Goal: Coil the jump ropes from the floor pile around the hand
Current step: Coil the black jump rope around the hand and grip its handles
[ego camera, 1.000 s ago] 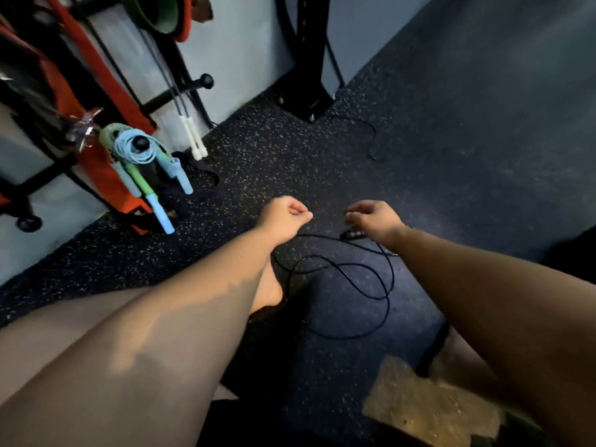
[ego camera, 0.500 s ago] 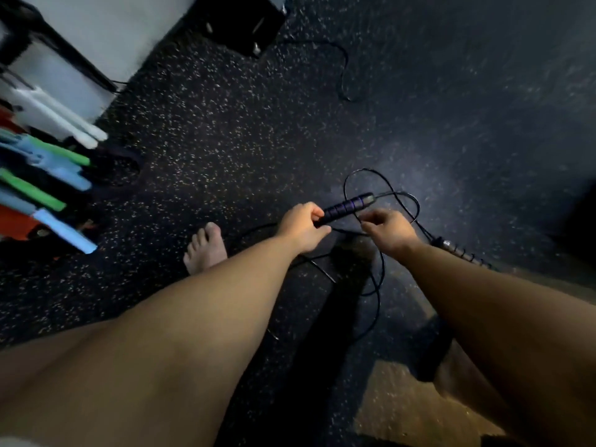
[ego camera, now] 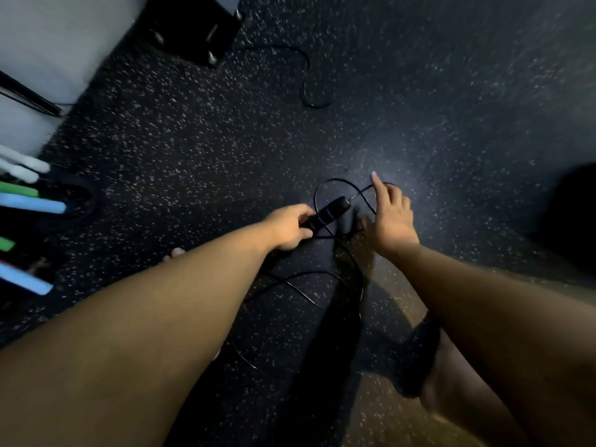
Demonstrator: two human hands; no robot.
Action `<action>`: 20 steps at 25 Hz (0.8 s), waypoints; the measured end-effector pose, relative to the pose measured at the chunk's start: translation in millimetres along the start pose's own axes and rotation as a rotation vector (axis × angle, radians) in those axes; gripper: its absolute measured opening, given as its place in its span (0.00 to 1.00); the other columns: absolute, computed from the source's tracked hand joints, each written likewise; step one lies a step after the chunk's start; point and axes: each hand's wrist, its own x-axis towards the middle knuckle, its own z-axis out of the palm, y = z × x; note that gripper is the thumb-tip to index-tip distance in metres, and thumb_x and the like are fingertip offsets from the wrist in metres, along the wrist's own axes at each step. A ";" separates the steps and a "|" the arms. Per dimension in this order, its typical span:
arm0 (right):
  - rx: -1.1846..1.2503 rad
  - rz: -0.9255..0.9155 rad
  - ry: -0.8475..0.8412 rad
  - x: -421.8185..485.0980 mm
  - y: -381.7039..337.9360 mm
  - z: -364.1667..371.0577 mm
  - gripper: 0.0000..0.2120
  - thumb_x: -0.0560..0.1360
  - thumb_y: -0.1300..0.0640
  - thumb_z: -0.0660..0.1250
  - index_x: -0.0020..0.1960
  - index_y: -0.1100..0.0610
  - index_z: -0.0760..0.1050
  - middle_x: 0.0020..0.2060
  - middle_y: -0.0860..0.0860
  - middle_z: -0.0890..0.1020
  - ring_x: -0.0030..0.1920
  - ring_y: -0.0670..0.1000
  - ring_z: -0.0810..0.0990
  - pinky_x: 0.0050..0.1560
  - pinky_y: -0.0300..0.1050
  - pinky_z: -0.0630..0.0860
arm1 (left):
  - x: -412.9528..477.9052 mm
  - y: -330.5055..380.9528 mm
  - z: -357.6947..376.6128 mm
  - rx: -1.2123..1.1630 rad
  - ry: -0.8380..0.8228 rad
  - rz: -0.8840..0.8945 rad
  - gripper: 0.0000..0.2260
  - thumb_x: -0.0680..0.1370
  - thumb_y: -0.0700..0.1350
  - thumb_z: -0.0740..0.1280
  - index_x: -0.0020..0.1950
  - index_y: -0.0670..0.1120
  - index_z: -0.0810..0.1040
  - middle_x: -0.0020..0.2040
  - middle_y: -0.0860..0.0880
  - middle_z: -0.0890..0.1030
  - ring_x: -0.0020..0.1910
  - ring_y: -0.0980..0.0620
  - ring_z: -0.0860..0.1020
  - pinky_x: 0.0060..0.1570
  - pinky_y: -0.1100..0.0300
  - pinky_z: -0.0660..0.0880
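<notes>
A thin black jump rope (ego camera: 325, 279) lies in loose loops on the dark speckled floor under my arms. My left hand (ego camera: 292, 229) grips its black handle (ego camera: 329, 212), which points up and to the right. The cord leaves the handle's tip and loops back toward me. My right hand (ego camera: 390, 214) hovers just right of the handle with its fingers spread and the forefinger stretched out, touching the cord near the handle's tip. Whether it holds any cord I cannot make out.
Coloured handles of other jump ropes, blue (ego camera: 32, 204), green (ego camera: 17, 189) and white (ego camera: 24, 162), stick in from the left edge. A black rack foot (ego camera: 193, 30) stands at the top by the white wall. Another black cord (ego camera: 304, 79) curls on the floor beyond. My bare feet (ego camera: 451, 382) are below.
My left hand took hold of the black handle and raised it. My right hand let go of the cord and opened with its forefinger out. The view tilted further down.
</notes>
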 end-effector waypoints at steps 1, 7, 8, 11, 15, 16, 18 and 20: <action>-0.044 -0.013 0.018 -1.9 -5.5 -9.7 0.28 0.81 0.46 0.61 0.78 0.44 0.55 0.70 0.56 0.65 0.67 0.62 0.64 0.68 0.61 0.64 | -16.4 0.8 -9.8 -0.010 -0.017 0.025 0.20 0.79 0.47 0.72 0.70 0.54 0.75 0.61 0.52 0.79 0.59 0.52 0.77 0.61 0.60 0.70; -0.178 -0.383 0.036 -49.4 -71.6 -93.9 0.13 0.83 0.45 0.58 0.57 0.50 0.76 0.53 0.51 0.78 0.57 0.58 0.74 0.55 0.54 0.68 | -119.9 20.5 -55.5 -0.202 -0.077 0.012 0.15 0.75 0.44 0.73 0.61 0.50 0.80 0.57 0.49 0.83 0.58 0.48 0.80 0.60 0.55 0.75; -0.118 -0.438 -0.014 -64.5 -89.8 -114.3 0.11 0.82 0.47 0.59 0.55 0.51 0.77 0.50 0.51 0.80 0.55 0.57 0.77 0.52 0.52 0.71 | -140.1 32.8 -62.2 -0.278 -0.040 0.052 0.11 0.74 0.45 0.73 0.56 0.50 0.82 0.52 0.51 0.84 0.55 0.50 0.80 0.57 0.55 0.74; 0.036 -0.566 -0.049 -115.2 -134.8 -174.3 0.08 0.80 0.51 0.66 0.54 0.55 0.78 0.46 0.51 0.83 0.47 0.52 0.81 0.47 0.48 0.76 | -201.2 78.3 -83.5 -0.532 0.063 0.174 0.06 0.80 0.44 0.67 0.43 0.49 0.79 0.37 0.54 0.81 0.41 0.54 0.78 0.44 0.59 0.69; 0.412 -0.464 0.001 -170.5 -140.6 -238.2 0.12 0.77 0.46 0.71 0.44 0.55 0.77 0.34 0.46 0.79 0.34 0.45 0.76 0.38 0.41 0.73 | -270.7 110.6 -112.7 -0.734 0.125 0.294 0.12 0.82 0.43 0.59 0.39 0.47 0.71 0.33 0.50 0.71 0.31 0.53 0.69 0.38 0.58 0.69; 0.569 -0.422 -0.041 -180.9 -135.5 -250.1 0.12 0.78 0.49 0.70 0.42 0.56 0.76 0.32 0.48 0.78 0.32 0.46 0.75 0.38 0.44 0.72 | -286.2 115.9 -120.3 -0.773 0.133 0.322 0.12 0.82 0.43 0.58 0.39 0.48 0.69 0.33 0.50 0.69 0.30 0.54 0.66 0.38 0.57 0.69; 0.773 -0.393 -0.063 -199.6 -132.4 -267.9 0.09 0.79 0.55 0.70 0.43 0.58 0.76 0.30 0.49 0.77 0.32 0.47 0.74 0.39 0.46 0.71 | -310.8 125.2 -128.8 -0.760 0.112 0.363 0.13 0.82 0.46 0.56 0.38 0.48 0.67 0.32 0.50 0.66 0.28 0.53 0.66 0.40 0.55 0.69; 0.790 -0.415 0.000 -211.3 -142.8 -277.6 0.07 0.78 0.54 0.71 0.43 0.57 0.78 0.31 0.46 0.76 0.33 0.46 0.73 0.39 0.46 0.72 | -328.1 132.9 -125.0 -0.720 -0.007 0.385 0.16 0.83 0.51 0.53 0.39 0.47 0.69 0.29 0.51 0.66 0.29 0.50 0.69 0.43 0.53 0.70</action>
